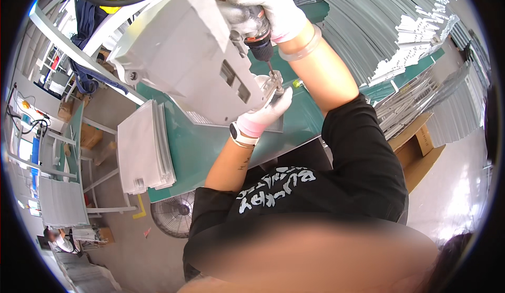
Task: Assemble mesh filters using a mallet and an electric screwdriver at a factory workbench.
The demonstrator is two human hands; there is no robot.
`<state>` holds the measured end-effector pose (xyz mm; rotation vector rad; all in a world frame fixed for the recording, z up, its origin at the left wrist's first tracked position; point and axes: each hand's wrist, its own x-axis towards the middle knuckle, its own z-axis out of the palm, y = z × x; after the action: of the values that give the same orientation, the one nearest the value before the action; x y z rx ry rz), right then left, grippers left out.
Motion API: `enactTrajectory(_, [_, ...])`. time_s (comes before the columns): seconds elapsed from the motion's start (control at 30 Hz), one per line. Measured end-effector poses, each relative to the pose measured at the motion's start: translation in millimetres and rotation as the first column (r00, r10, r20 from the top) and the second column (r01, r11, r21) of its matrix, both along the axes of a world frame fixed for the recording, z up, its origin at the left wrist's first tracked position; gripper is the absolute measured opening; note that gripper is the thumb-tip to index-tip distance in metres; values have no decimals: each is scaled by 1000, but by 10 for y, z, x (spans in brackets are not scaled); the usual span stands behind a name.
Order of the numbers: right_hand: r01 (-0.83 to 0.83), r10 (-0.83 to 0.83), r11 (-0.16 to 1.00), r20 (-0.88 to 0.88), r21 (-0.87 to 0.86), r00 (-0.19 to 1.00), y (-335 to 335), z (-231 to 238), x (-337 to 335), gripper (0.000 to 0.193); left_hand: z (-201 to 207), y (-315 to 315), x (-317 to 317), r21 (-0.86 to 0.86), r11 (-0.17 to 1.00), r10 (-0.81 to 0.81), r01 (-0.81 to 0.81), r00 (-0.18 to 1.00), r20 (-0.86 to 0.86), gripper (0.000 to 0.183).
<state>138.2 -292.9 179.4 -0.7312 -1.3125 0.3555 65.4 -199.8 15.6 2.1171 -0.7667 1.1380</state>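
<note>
My right hand (281, 10), in a white glove, grips an orange and black power drill (259, 35). Its thin bit points down into a small metal bracket (276, 82) at the near right corner of a large light grey sheet-metal housing (179, 51). Also gloved, my left hand (267, 113) closes around that bracket from below, a fingertip beside the bit. The housing stands tilted over the green tabletop (194, 159), with a rectangular cutout in its near side. The bit's very tip is hard to make out.
Flat grey panels (144, 145) are stacked on the table's left end. Long grey strips (368, 19) pile up at the far right. Open cardboard box (418, 145) sits right of me, a round floor fan (173, 214) left below the table. A dark cable (121, 1) arcs at upper left.
</note>
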Motion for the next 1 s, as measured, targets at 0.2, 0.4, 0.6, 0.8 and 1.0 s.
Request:
enactTrajectory(0.2, [48, -9, 984, -217, 174, 976, 37, -27, -144, 22, 111, -46, -80, -18, 999, 50, -49, 999, 15, 20])
enactTrajectory(0.4, [97, -14, 983, -467, 156, 884, 92, -351, 180, 18, 118, -13, -74, 142, 987, 78, -70, 995, -55, 20])
enactTrajectory(0.6, [33, 69, 980, -495, 195, 866, 74, -425, 288, 18, 111, -28, -70, 126, 991, 58, -51, 997, -56, 19])
enactTrajectory(0.8, [117, -24, 974, -425, 193, 905, 20, -342, 255, 22, 32, -30, -58, 85, 989, 120, -121, 993, 22, 19])
enactTrajectory(1.0, [286, -190, 952, -523, 109, 831, -394, 292, 63, 10, -17, 27, -63, 109, 982, 123, -156, 958, 259, 21])
